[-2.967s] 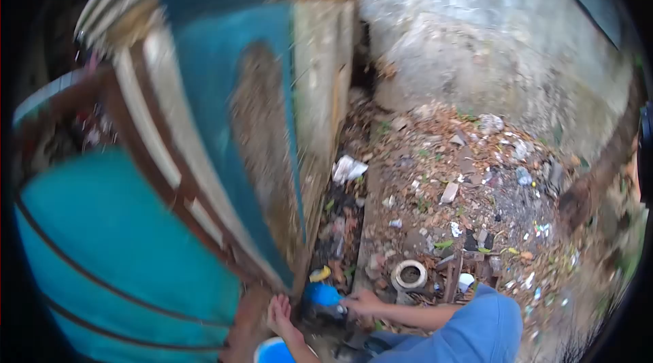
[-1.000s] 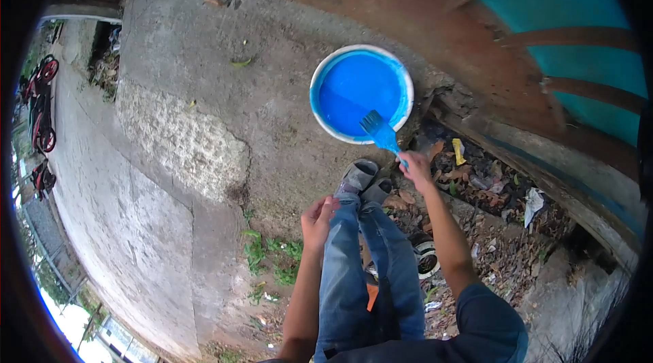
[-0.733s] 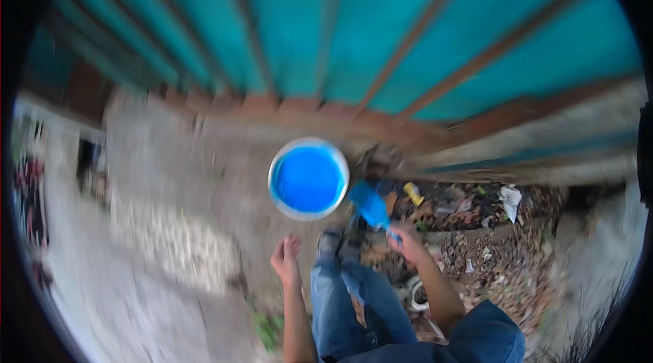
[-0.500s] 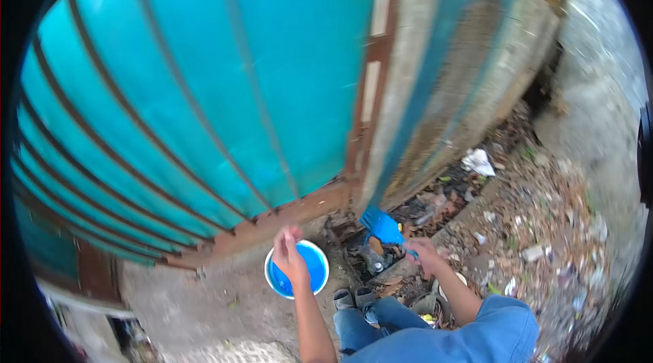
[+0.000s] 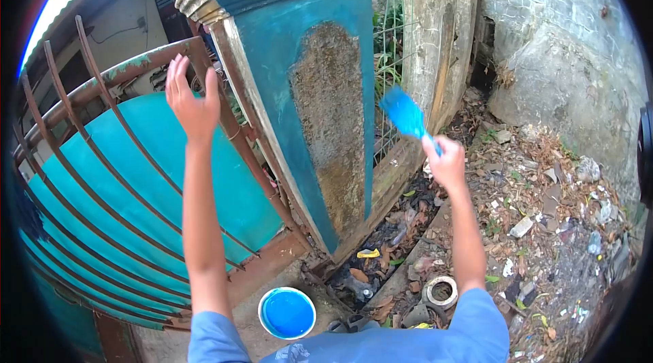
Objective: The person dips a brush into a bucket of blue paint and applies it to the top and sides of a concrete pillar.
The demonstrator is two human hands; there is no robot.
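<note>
My right hand (image 5: 447, 160) grips the handle of a wide paintbrush (image 5: 403, 112), its bristles and ferrule coated in bright blue. The brush points up and left, overlapping the gap right of the pillar (image 5: 264, 70), which is painted blue around a bare rough panel. My left hand (image 5: 193, 103) is raised with fingers stretched out and thumb apart, holding nothing; it overlaps the top rail of the gate. Below, on the concrete near my feet, stands a white-rimmed bucket (image 5: 288, 313) of blue paint.
The gate has rusty curved bars (image 5: 139, 152) over a turquoise sheet (image 5: 153, 133). A shallow ditch (image 5: 381, 264) with leaves and litter runs along the pillar's base. Right of it lie rubble (image 5: 544, 227) and a pale ring (image 5: 441, 293). A grey wall (image 5: 564, 57) rises behind.
My view has tilted up and swung right. The left hand has risen from over the bucket to the gate's top, and the right hand has lifted the brush from low by the ditch.
</note>
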